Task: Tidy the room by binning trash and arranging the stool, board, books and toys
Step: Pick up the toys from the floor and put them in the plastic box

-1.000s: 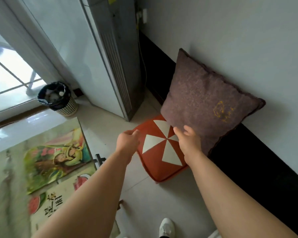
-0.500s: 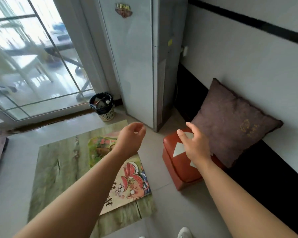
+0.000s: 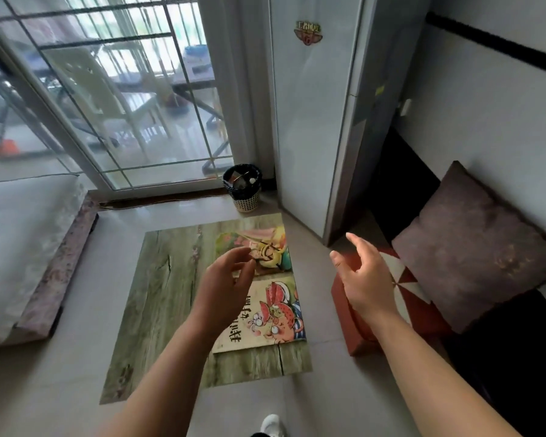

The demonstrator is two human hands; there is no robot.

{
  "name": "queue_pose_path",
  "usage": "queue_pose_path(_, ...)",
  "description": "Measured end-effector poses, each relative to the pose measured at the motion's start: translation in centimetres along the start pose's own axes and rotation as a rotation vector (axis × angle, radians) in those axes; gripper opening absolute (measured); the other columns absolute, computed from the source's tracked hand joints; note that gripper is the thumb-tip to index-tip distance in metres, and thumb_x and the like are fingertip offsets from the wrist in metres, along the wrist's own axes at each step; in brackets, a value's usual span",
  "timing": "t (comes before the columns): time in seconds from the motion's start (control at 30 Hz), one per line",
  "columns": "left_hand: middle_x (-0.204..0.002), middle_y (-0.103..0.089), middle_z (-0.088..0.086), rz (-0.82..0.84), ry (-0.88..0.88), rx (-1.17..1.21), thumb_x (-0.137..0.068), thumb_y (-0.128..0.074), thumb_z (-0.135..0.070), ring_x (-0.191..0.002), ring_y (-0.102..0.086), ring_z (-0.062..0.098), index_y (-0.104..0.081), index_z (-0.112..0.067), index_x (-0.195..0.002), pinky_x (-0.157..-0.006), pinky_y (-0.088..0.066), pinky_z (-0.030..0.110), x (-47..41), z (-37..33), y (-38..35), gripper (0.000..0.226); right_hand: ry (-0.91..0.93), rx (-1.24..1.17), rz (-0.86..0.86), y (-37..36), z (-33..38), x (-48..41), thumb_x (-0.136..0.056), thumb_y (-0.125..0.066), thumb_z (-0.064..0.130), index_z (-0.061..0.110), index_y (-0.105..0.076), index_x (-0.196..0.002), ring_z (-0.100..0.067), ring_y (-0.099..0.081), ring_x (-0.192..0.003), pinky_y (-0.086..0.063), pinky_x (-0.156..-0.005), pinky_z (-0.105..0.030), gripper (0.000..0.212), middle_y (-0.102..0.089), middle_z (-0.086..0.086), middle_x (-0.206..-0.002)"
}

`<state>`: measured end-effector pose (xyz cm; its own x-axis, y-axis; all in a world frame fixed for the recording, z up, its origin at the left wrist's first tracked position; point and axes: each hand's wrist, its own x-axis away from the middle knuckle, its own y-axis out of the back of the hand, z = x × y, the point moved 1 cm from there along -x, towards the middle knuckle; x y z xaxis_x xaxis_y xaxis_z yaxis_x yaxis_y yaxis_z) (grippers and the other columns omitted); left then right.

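A green wood-grain board (image 3: 167, 298) lies flat on the floor. Two picture books rest on its right side: one with a watermelon cartoon (image 3: 275, 313), one colourful (image 3: 265, 247) behind it. My left hand (image 3: 224, 288) hovers over the books, fingers apart, holding nothing. My right hand (image 3: 364, 279) is raised above the red stool (image 3: 404, 323) with the white pinwheel top, fingers spread, empty. A brown cushion (image 3: 473, 253) leans on the wall, overlapping the stool. A bin (image 3: 242, 190) with a black liner stands by the glass door.
A tall grey cabinet (image 3: 312, 121) stands behind the stool. A mattress (image 3: 16, 241) lies on the left floor. The glass door (image 3: 114, 89) shows a balcony with a chair. My white shoe (image 3: 271, 425) is at the bottom edge.
Both hands have left the stool and cushion and lifted, opening. My view has pulled back and turned left, showing the whole board, the bin and the mattress.
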<state>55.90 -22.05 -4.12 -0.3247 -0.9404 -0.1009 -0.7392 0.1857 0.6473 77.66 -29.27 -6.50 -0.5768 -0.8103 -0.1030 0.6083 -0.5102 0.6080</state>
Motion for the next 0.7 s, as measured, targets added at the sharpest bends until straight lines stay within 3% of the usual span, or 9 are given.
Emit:
queue_pose_path(0.27, -0.118, -0.066, -0.003, -0.05, 0.098, -0.061, -0.094, -0.056, -0.024, -0.099, -0.06, 0.005, -0.058, -0.014, -0.128, -0.085, -0.05, 0.022, 3.9, 2.0, 2.0, 0.036, -0.02, -0.037, 0.08, -1.2, -0.1, 2.4, -0.089, -0.053, 0.052, 0.027, -0.043, -0.139, -0.021, -0.045, -0.129, -0.046, -0.101, -0.048, 0.057, -0.048, -0.001, -0.141)
queue_pose_path(0.4, -0.118, -0.066, -0.001, -0.07, 0.063, -0.061, -0.095, -0.056, -0.023, -0.098, -0.06, 0.005, -0.058, -0.012, -0.127, -0.081, -0.047, 0.017, 3.2, 1.9, 2.9, 0.034, -0.018, -0.03, 0.066, -1.0, 1.1, 2.7, -0.09, -0.054, 0.048, 0.025, -0.045, -0.139, -0.022, -0.045, -0.129, -0.046, -0.101, -0.048, 0.054, -0.048, -0.001, -0.141)
queue_pose_path(0.5, -0.117, -0.066, -0.001, -0.058, 0.047, -0.008, -0.095, -0.056, -0.023, -0.101, -0.062, 0.009, -0.058, -0.01, -0.127, -0.085, -0.051, 0.023, 2.2, 1.7, 2.7, 0.035, -0.006, 0.012, 0.049, -0.4, 1.3, 2.8, -0.092, -0.055, 0.041, 0.019, -0.046, -0.139, -0.021, -0.043, -0.131, -0.039, -0.107, -0.041, 0.052, -0.05, -0.003, -0.14)
queue_pose_path(0.7, -0.115, -0.068, 0.001, 0.074, -0.008, 0.039, -0.094, -0.058, -0.023, -0.1, -0.063, 0.009, -0.061, -0.013, -0.125, -0.09, -0.052, 0.029, -0.8, 3.3, 2.1, 0.033, -0.073, 0.142, -0.031, -0.7, 1.7, 3.5, -0.092, -0.057, 0.038, 0.014, -0.05, -0.136, -0.023, -0.047, -0.127, -0.039, -0.107, -0.041, 0.051, -0.054, -0.007, -0.135)
